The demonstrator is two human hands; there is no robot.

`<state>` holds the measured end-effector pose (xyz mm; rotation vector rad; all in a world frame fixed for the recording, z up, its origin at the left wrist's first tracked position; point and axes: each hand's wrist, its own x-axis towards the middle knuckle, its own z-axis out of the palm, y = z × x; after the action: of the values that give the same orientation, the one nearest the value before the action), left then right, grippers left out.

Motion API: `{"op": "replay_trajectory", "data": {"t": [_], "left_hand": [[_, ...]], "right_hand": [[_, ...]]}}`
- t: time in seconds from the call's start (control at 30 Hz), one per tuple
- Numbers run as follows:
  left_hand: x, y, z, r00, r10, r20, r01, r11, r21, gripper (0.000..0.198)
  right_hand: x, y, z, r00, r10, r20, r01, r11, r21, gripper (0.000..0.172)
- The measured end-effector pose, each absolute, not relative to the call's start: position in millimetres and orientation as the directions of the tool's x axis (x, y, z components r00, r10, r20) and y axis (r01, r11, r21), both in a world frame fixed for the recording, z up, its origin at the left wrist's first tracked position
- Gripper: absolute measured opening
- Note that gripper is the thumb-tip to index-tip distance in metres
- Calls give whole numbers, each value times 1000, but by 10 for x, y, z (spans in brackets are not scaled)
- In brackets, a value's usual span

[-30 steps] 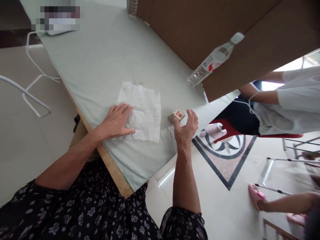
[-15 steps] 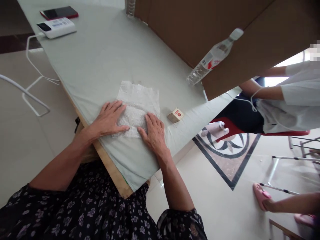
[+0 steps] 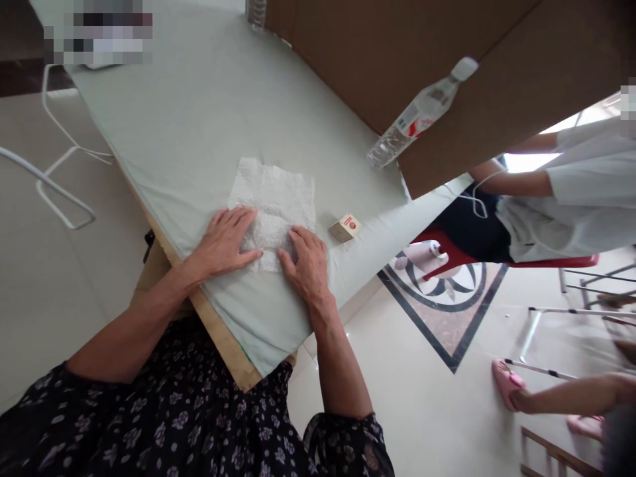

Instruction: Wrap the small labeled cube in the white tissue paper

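Note:
A sheet of bubble wrap (image 3: 273, 189) lies flat on the cloth-covered table near its corner, its lower part creased or folded. My left hand (image 3: 226, 240) rests on its left side, palm down with fingers spread and thumb pointing inward. On the right side of the wrap lies my right hand (image 3: 307, 262), also palm down with fingers stretched out. Both hands press on the wrap without gripping it. Whether anything lies under the wrap cannot be made out. A small cream-coloured box (image 3: 346, 227) with a red mark stands just right of my right hand.
A clear plastic bottle (image 3: 422, 112) with a red-and-white label stands beside a large brown cardboard panel (image 3: 348, 53). At the right, a person in a white sleeve (image 3: 591, 165) sits beyond the panel. A white cable (image 3: 64, 192) hangs off the table's left edge.
My left hand has shifted slightly right and inward on the bubble wrap. My right hand has hardly moved. The whole view has shifted a little.

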<state>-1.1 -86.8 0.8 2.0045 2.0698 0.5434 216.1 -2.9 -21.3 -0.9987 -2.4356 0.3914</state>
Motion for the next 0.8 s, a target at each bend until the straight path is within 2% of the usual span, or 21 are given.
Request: {"op": "replay_trajectory", "data": {"t": [0.07,0.13,0.17,0.23,0.3,0.33,0.43,0.53,0.67,0.8], "left_hand": [[-46,-882,-10,-48,996,79,915,12,404,81],[-66,-894,-6,-40,997,60,914,12,404,84],[-69,-897,-1,-37,998,54,914,12,405,85],[-67,-896,7,-34,998,51,912,10,409,86],[-60,-891,7,-33,997,64,909,3,418,86],[-57,-889,3,-34,997,75,906,-1,423,86],[-54,-886,-12,-36,994,99,896,-11,443,87],[-56,-887,-26,-37,994,107,883,-18,469,89],[-62,-887,-37,-41,992,123,876,-24,482,92],[-59,-881,-32,-45,991,123,879,-20,476,92]], "right_hand": [[2225,12,-222,-492,748,446,603,662,-445,25],[2319,100,-238,-295,767,570,650,598,-468,26],[2373,164,-254,-200,770,606,676,556,-484,31],[2489,323,-306,-61,788,613,718,461,-521,54],[2601,497,-373,5,837,548,732,370,-572,74],[2649,575,-402,8,869,495,713,342,-612,76],[2736,717,-412,-49,939,341,609,298,-735,67],[2684,669,-271,-97,942,321,519,323,-791,57],[2379,446,-4,-323,867,380,395,488,-778,57],[2002,342,39,-581,757,299,382,578,-721,57]]}}
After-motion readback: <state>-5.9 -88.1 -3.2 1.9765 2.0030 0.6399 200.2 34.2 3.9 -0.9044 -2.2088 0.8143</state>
